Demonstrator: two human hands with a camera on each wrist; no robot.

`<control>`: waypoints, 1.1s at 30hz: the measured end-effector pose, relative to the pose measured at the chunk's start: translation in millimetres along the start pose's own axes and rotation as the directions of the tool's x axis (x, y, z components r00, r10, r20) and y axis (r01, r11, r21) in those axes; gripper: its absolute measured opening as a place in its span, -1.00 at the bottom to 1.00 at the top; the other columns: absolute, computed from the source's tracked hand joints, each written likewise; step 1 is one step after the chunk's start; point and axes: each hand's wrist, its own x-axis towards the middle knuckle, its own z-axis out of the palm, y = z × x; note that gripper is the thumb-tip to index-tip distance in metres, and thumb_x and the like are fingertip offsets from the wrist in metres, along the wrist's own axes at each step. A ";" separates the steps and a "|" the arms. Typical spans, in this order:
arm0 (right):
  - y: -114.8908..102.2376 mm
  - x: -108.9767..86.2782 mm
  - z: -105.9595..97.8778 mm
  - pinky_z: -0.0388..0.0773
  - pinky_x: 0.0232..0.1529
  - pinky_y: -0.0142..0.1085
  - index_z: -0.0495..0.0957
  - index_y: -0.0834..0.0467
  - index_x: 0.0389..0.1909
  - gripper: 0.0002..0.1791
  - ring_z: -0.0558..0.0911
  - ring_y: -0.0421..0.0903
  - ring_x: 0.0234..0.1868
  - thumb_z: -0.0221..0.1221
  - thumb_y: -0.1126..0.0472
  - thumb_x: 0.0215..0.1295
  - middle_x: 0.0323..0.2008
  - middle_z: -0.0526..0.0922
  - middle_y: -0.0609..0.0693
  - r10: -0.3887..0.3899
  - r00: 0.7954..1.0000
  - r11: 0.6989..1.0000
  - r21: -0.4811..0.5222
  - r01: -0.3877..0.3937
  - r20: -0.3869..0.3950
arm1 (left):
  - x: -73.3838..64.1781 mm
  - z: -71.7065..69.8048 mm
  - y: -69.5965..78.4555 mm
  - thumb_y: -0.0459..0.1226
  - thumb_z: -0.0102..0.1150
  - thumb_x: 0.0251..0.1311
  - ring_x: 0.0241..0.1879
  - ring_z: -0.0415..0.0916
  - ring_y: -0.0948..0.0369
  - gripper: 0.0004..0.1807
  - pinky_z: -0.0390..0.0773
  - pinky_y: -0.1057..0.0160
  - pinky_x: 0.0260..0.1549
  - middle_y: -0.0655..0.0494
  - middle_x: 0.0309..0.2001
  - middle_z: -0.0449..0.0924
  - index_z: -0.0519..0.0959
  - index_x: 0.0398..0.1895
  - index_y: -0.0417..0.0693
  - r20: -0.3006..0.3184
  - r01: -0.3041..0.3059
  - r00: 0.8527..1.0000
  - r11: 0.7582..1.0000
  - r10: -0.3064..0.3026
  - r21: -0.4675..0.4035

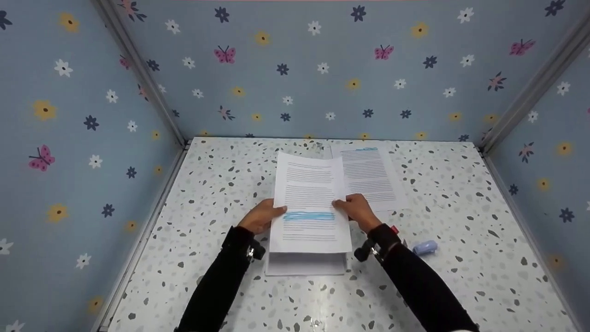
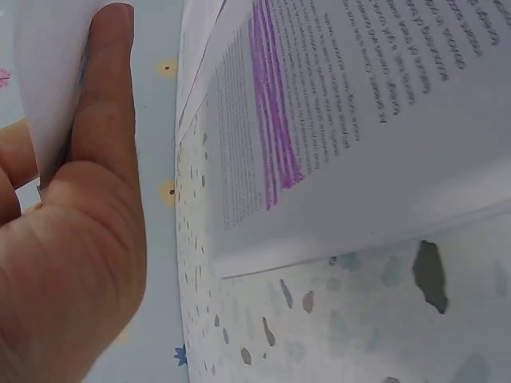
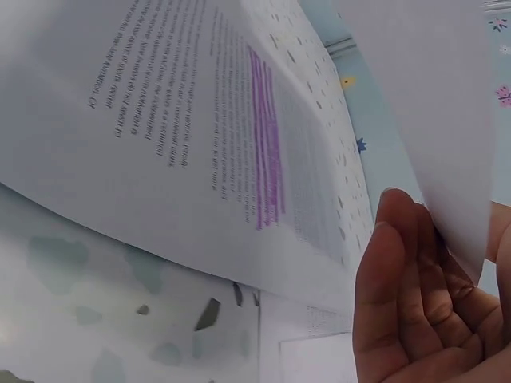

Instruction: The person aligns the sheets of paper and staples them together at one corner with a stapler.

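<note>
A printed sheet of paper (image 1: 309,233) with a band of blue highlighter is held up over the table. My left hand (image 1: 261,216) pinches its left edge, thumb on the printed face and fingers behind. On the opposite edge, my right hand (image 1: 361,212) grips the sheet the same way. Beneath it lies another printed sheet (image 1: 306,266), mostly hidden in the head view. Both wrist views show purple highlighter lines (image 2: 275,112) across the text of that lower sheet (image 3: 104,183).
Flat on the speckled table (image 1: 216,184), to the right, is a printed page (image 1: 368,177) with blue highlighting near its top. A light-purple highlighter-like object (image 1: 425,247) lies beside my right forearm. Flower-patterned walls (image 1: 295,83) enclose the back and sides.
</note>
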 end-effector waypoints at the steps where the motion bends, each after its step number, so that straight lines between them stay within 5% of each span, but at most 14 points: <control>1: 1.4 0.1 1.5 0.57 -0.48 -0.30 0.68 0.33 -0.26 -0.72 0.59 -0.14 -0.49 0.29 0.13 0.36 -0.40 0.72 0.11 0.004 1.000 1.000 -0.005 -0.004 -0.002 | -1.1 -0.9 -1.4 -0.41 -0.01 0.51 0.03 0.66 -0.08 -0.58 0.64 0.05 0.00 -0.25 0.09 0.63 0.41 0.37 -0.28 0.007 0.003 1.000 1.000 -0.002 -0.009; 13: 0.2 1.2 11.8 0.54 -0.48 -0.31 0.63 0.25 -0.39 -0.73 0.58 -0.13 -0.48 0.31 0.10 0.34 -0.41 0.70 0.08 0.009 1.000 0.994 -0.104 -0.011 -0.019 | -4.5 -9.5 -9.4 -0.41 0.01 0.50 -0.02 0.68 -0.05 -0.59 0.67 0.11 -0.08 -0.25 0.07 0.64 0.41 0.36 -0.30 -0.024 -0.012 1.000 0.999 0.013 0.035; 23: 9.1 2.4 9.0 0.62 -0.48 -0.23 0.61 0.25 -0.55 -0.70 0.63 -0.12 -0.56 0.31 0.18 0.35 -0.54 0.66 0.06 -0.062 0.998 0.993 -0.100 0.060 -0.021 | -5.2 -17.0 -15.2 -0.39 0.16 0.42 -0.14 0.71 0.02 -0.62 0.69 0.16 -0.19 -0.18 -0.07 0.70 0.50 0.25 -0.33 -0.176 0.067 0.983 0.991 -0.045 0.119; 33: 9.0 0.1 11.4 0.62 -0.46 -0.23 0.62 0.25 -0.50 -0.72 0.63 -0.10 -0.55 0.31 0.16 0.34 -0.53 0.65 0.06 -0.038 0.998 0.991 -0.130 0.033 -0.043 | -3.9 -23.1 -16.5 -0.21 -0.05 0.57 -0.40 0.65 0.19 -0.61 0.63 0.25 -0.40 -0.09 -0.24 0.71 0.54 0.13 -0.41 -0.271 0.121 0.961 0.971 -0.063 0.205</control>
